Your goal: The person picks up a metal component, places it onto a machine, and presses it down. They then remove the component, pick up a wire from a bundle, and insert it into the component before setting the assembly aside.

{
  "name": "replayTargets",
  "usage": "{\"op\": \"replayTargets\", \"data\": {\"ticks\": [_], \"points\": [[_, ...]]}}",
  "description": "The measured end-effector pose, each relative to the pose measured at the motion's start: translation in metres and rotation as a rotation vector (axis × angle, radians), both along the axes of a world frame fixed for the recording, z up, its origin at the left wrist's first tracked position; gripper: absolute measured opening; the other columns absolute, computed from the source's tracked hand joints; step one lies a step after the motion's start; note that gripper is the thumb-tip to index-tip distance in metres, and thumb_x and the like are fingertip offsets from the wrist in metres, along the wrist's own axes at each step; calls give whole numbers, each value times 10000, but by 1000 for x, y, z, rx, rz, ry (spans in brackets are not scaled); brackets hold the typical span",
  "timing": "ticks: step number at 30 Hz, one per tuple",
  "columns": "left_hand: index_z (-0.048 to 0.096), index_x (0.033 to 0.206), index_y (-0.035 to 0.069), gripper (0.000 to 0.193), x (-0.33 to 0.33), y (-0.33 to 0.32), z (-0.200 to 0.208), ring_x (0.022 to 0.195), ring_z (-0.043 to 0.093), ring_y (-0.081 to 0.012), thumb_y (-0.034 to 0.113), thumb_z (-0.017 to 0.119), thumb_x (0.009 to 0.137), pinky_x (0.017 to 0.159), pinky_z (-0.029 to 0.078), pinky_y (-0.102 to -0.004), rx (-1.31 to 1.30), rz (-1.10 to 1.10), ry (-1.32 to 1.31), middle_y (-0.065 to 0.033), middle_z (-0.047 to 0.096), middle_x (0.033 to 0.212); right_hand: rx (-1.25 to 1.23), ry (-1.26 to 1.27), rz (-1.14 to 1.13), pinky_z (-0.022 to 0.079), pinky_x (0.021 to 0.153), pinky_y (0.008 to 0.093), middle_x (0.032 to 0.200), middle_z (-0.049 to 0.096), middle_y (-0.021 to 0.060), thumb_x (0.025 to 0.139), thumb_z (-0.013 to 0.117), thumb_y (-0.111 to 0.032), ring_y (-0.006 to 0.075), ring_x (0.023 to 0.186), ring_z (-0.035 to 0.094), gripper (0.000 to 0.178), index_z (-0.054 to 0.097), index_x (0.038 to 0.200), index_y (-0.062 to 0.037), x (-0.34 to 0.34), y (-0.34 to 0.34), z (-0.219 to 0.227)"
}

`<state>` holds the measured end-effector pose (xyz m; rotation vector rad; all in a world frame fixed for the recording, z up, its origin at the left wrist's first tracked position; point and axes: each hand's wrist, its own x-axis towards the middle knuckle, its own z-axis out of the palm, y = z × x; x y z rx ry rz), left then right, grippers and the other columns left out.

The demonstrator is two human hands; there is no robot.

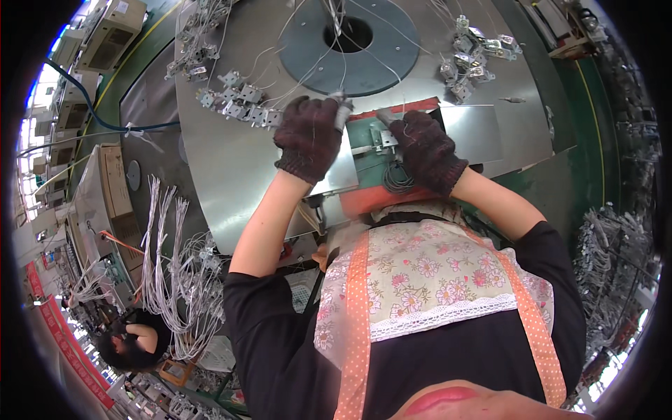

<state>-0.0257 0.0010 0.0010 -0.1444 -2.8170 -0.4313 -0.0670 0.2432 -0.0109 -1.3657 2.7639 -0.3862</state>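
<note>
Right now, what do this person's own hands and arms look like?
The left hand and right hand wear dark maroon, knitted-looking gloves with ribbed cuffs. Plain black sleeves end around the elbows, leaving the forearms bare.

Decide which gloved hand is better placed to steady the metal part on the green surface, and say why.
Probably the right hand: it is against or just beside the metal part on the green surface; the left hand is farther off, over the metal tabletop.
</note>
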Motion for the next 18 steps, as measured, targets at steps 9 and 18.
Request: {"op": "replayTargets", "data": {"ticks": [9,18], "points": [[671,1152,54,354,8,81,-21,1088,648,-304,214,575,851,1003,452,-443,-159,-274,-126,-150,715,1045,-251,-262,-33,497,920,496,1144,597,248,724,787,-159,419,1080,577,872,408,1491,15,12,4,17],[628,1212,41,413,11,89,-13,1173,617,-290,205,581,836,1070,411,-476,-205,-230,-142,-141,668,1194,-482,-384,175,543,862,433,1048,665,159,851,739,-161,362,937,653,507,622,1341,-102,-67,50,28]]}}
